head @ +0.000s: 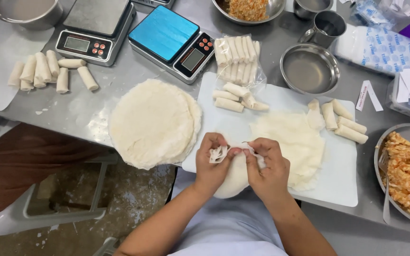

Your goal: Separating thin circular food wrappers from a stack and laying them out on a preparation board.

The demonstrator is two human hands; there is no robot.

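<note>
1. White and thin, a round wrapper (231,178) hung over the near edge of the cutting board (342,175), and both hands worked at its top edge.
2. The left hand (212,163) pinched a crumpled, torn-looking bit of wrapper between thumb and fingertips, the other fingers curled in.
3. The right hand (269,168) was closed on the same edge just beside it, thumb and forefinger pressed together on the sheet; whether it gripped one layer or several could not be told from this angle.
4. The two hands nearly touched above the wrapper.
5. A ragged sheet of wrapper (293,142) lay flat on the board, just right of the hands.
6. A stack of round wrappers (153,123) sat on the steel table (91,109) to the left, touching the board's edge.
7. Finished rolls (236,97) lay at the board's far side, more rolls (342,121) at its right end, and a third pile of rolls (48,71) sat well apart at the far left.
8. A clear bag of rolls (237,57) rested beyond the board, next to a blue-topped scale (172,40) and a grey scale (96,28).
9. An empty steel bowl (309,68) stood near the bag.
10. A bowl of orange filling (409,175) with a spoon (385,189) in it sat at the right edge.
</note>
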